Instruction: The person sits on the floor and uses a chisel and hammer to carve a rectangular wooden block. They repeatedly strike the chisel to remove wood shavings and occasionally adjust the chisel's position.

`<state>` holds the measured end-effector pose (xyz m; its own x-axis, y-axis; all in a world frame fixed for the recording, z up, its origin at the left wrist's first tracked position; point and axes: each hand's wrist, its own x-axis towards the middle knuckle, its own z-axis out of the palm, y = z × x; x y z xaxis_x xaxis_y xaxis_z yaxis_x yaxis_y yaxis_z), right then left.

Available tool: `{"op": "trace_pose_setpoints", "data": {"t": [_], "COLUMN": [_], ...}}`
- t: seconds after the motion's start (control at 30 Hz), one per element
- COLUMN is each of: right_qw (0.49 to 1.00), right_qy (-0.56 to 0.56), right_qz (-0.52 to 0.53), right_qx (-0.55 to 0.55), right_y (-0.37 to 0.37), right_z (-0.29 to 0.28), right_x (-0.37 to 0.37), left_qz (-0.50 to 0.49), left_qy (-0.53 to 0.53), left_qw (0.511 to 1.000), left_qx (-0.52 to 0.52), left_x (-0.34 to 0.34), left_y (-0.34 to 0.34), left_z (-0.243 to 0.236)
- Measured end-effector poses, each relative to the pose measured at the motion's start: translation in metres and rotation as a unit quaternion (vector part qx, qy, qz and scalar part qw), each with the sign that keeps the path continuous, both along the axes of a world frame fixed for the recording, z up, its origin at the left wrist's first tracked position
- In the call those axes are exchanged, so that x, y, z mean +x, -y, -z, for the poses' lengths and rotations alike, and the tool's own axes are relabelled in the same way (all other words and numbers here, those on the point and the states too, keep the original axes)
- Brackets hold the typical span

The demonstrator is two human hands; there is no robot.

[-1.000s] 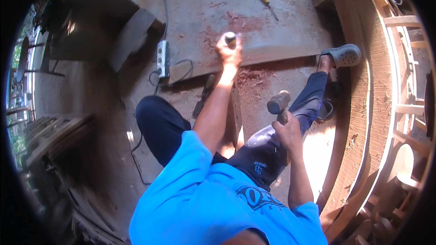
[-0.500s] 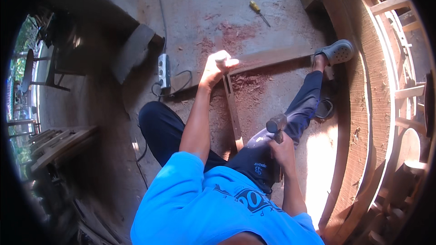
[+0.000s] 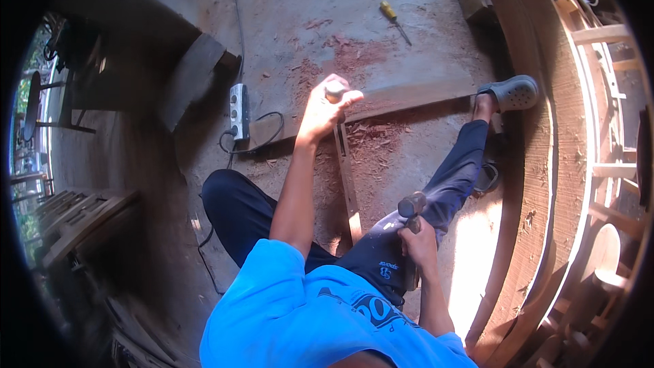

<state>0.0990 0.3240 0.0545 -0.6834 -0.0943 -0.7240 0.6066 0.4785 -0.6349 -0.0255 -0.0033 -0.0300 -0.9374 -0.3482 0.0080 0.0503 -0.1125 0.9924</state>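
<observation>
My left hand is closed round the handle of a chisel, its round butt facing up and its blade hidden below the fist. Under that hand runs a narrow wooden bar with slots cut in it, reaching back toward my lap between my legs. My right hand grips a hammer close below its dark head, held over my right thigh. The bar's far end meets a wide board lying across the floor.
Reddish wood chips lie around the board. A yellow-handled screwdriver rests on the floor farther off. At left is a white power strip with a looping cord. Thick timber lines the right side; a wooden block sits beside it.
The view has shifted slightly. Both hands keep nearly the same places, the left still on the chisel and the right still holding the hammer over my thigh.
</observation>
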Motion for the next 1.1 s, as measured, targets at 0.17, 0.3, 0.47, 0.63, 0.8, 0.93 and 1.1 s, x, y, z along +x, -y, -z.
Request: {"op": "trace_pose_setpoints", "data": {"t": [0.17,0.3,0.47,0.63,0.8,0.93,1.1], "right_qw": [0.999,0.998,0.996,0.998,0.996,0.963,0.913], "right_qy": [-0.008,0.011,-0.045,-0.005,0.031,-0.226,-0.366], "right_qz": [-0.051,-0.063,-0.069,-0.040,0.007,-0.044,-0.046], "right_qx": [0.013,-0.015,-0.046,-0.051,-0.086,0.141,0.177], "right_y": [0.016,0.035,0.048,0.032,0.017,0.030,0.079], "right_z": [0.012,0.017,0.010,0.027,0.130,0.216,0.195], "right_x": [-0.034,-0.051,-0.048,-0.037,-0.063,-0.105,-0.107], "left_qz": [-0.146,-0.118,-0.103,-0.012,-0.182,-0.124,-0.068], "left_qy": [-0.043,0.106,0.101,0.169,0.170,0.125,0.088], "left_qw": [0.987,0.987,0.986,0.953,0.967,0.969,0.928], "left_qx": [0.054,0.018,0.080,0.249,-0.059,-0.173,-0.356], "left_x": [-0.006,-0.042,-0.031,-0.017,-0.003,0.041,0.055], "left_y": [-0.031,-0.006,-0.011,0.009,0.069,0.101,0.148], "left_z": [-0.032,0.025,0.052,-0.011,-0.102,-0.167,-0.162]}}
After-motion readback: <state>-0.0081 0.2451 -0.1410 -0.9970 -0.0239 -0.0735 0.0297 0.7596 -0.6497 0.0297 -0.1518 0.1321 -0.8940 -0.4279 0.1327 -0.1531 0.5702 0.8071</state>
